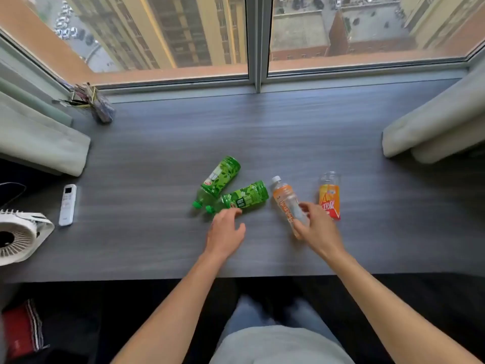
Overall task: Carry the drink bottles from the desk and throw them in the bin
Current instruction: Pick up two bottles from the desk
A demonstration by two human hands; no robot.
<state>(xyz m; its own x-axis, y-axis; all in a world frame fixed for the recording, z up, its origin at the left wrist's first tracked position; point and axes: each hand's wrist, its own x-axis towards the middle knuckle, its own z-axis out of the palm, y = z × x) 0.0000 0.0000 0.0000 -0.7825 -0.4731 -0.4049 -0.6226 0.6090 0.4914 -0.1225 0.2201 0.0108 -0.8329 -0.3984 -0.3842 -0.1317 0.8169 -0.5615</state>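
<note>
Several drink bottles lie on the dark grey desk (262, 127). Two green tea bottles lie side by side, one further back (219, 177) and one nearer (244, 198), caps pointing left. A clear bottle with an orange label and white cap (284, 199) lies to their right. Furthest right is an orange and red labelled bottle (329, 197). My left hand (225, 232) hovers open just in front of the nearer green bottle, fingertips at its edge. My right hand (316, 227) is open over the lower end of the clear orange-label bottle, fingers spread around it. No bin is in view.
A white remote control (67, 204) and a white fan (18, 237) sit at the desk's left end. A pen holder (98, 109) stands at the back left by the window. Pale curtains hang at the left (39, 137) and the right (433, 127).
</note>
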